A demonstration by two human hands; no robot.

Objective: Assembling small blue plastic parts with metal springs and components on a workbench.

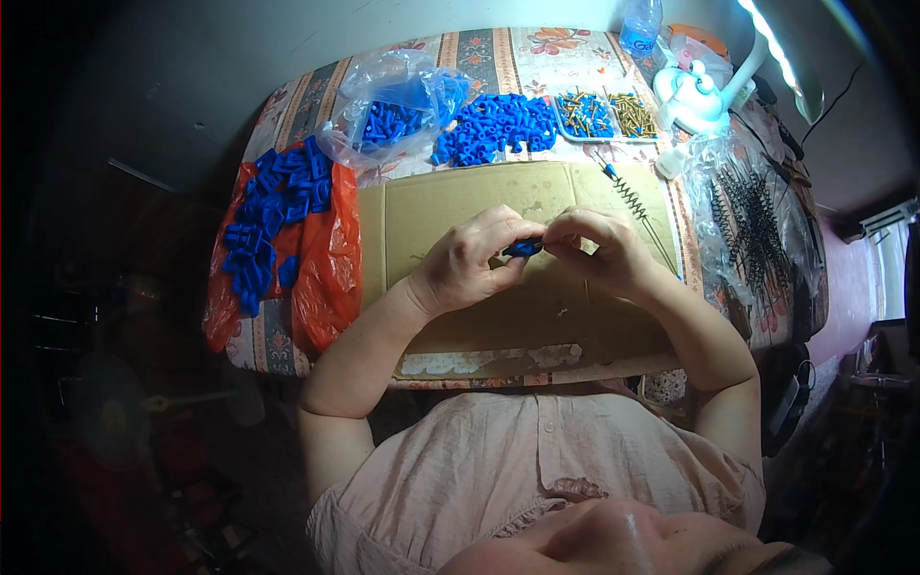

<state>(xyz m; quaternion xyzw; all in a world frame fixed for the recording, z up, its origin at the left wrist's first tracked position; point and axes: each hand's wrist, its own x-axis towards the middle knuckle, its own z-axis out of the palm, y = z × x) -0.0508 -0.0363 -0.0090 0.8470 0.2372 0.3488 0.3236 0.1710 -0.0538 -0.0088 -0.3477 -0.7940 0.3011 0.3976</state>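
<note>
Over the cardboard sheet, my two hands meet in front of me. My left hand is closed around a small dark-blue plastic part, pinched between thumb and fingers. My right hand comes up against that part's right end with thumb and forefinger bent in a pinch. Whatever sits between the right fingertips is too small or hidden to name. Beyond my right hand, a black coil spring with a thin rod and a blue tip lies slanting on the cardboard's right side.
Blue plastic parts lie on a red bag at left. Further back are a blue pile, a clear bag and a tray of brass-coloured pieces. At right stand a lamp, a bottle and black springs.
</note>
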